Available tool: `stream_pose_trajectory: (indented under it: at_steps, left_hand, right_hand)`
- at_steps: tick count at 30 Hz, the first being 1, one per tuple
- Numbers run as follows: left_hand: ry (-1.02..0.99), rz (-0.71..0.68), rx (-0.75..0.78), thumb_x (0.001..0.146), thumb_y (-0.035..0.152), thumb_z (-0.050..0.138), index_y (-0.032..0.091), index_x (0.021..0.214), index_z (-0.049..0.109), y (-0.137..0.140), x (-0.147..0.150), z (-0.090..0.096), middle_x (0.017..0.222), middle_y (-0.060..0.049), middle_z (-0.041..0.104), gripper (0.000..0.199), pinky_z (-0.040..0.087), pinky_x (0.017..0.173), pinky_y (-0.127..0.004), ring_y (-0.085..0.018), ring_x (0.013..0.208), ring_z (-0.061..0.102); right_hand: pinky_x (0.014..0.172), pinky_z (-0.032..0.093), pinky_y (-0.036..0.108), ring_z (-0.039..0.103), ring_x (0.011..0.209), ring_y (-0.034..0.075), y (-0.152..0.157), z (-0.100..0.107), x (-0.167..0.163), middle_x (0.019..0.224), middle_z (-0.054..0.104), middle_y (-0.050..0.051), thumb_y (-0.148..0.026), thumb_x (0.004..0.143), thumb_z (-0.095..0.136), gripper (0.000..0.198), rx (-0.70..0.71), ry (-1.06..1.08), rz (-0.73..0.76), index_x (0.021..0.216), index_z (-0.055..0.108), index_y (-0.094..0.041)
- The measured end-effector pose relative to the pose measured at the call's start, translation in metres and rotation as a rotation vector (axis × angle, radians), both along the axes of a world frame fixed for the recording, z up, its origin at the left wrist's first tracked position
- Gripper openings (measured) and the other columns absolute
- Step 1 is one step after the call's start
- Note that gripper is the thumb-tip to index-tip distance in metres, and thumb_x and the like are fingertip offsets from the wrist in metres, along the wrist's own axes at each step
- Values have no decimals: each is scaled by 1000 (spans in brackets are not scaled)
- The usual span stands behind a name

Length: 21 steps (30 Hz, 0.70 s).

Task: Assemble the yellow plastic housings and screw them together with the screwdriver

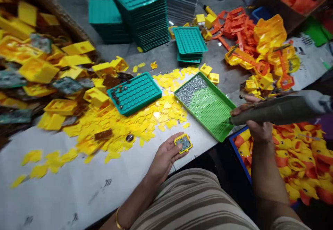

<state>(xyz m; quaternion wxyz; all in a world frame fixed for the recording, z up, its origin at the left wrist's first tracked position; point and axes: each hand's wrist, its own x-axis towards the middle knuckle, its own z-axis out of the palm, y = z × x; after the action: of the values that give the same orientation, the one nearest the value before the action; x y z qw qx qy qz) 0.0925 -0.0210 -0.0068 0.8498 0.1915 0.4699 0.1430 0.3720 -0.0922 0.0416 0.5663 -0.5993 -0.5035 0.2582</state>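
Observation:
My left hand (166, 155) pinches a small yellow plastic frame (183, 143) with a grey insert, its thumb lying on the lower left edge. Wrapped round a dark, long-bodied electric screwdriver (275, 109) is my right hand (260, 127). The tool's tip points left, over the near right end of a green perforated tray (227, 102). Small silvery screws (194, 88) are heaped in the far left part of that tray. The yellow frame is apart from the screwdriver, below and left of the tray.
Flat yellow pieces (156, 114) cover the mid-table beside a teal tray (135, 93). Yellow housings (39, 69) pile up at left. Teal tray stacks (145, 18) stand behind. Orange parts (238, 25) lie at back right. A blue-edged crate (240, 155) holds yellow duck-like pieces (299, 160).

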Motion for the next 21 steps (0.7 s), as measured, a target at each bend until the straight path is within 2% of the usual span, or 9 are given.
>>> stream_pose_trajectory:
  at_steps: [2, 4, 8, 10, 13, 21]
  left_hand:
    - [7, -35, -4, 69, 27, 78, 15, 119, 58, 0, 8, -2, 113, -12, 69, 56, 55, 82, -31, -24, 96, 69]
    - [14, -63, -1, 68, 28, 78, 15, 120, 58, 0, 14, -2, 112, -12, 69, 56, 56, 82, -31, -23, 95, 69]
    - [57, -89, 31, 70, 29, 78, 15, 121, 59, 0, 22, -2, 112, -11, 69, 56, 57, 81, -32, -23, 97, 68]
    - [67, -95, 39, 71, 29, 77, 16, 122, 58, 1, 23, -1, 115, -12, 68, 56, 57, 81, -33, -24, 98, 68]
    - [71, -103, 37, 72, 30, 76, 16, 123, 57, 2, 23, -1, 116, -12, 68, 56, 57, 83, -34, -24, 99, 68]
    - [82, -99, 22, 70, 31, 77, 16, 123, 59, 3, 23, 1, 115, -13, 69, 58, 57, 80, -34, -25, 99, 68]
  right_hand:
    - [71, 55, 41, 63, 69, 20, 11, 0, 1, 77, 65, 2, -40, 77, 68, 44, 36, 104, 68, 115, 58, -20]
    - [67, 54, 40, 60, 63, 18, 28, 0, -3, 73, 61, 0, -37, 77, 66, 42, 105, 193, 57, 115, 58, -19]
    - [52, 47, 30, 53, 52, 13, 65, -4, -12, 66, 54, -4, -38, 76, 66, 33, 348, 205, -207, 105, 58, -24]
    - [46, 43, 27, 49, 44, 11, 81, -10, -13, 60, 48, -6, -39, 78, 65, 24, 408, 174, -352, 97, 56, -26]
    - [41, 41, 26, 44, 38, 9, 98, -18, -10, 55, 41, -9, -43, 79, 65, 24, 424, 139, -436, 91, 53, -26]
    - [38, 38, 26, 42, 36, 10, 110, -27, -8, 53, 42, -8, -47, 80, 64, 27, 414, 135, -388, 92, 52, -25]
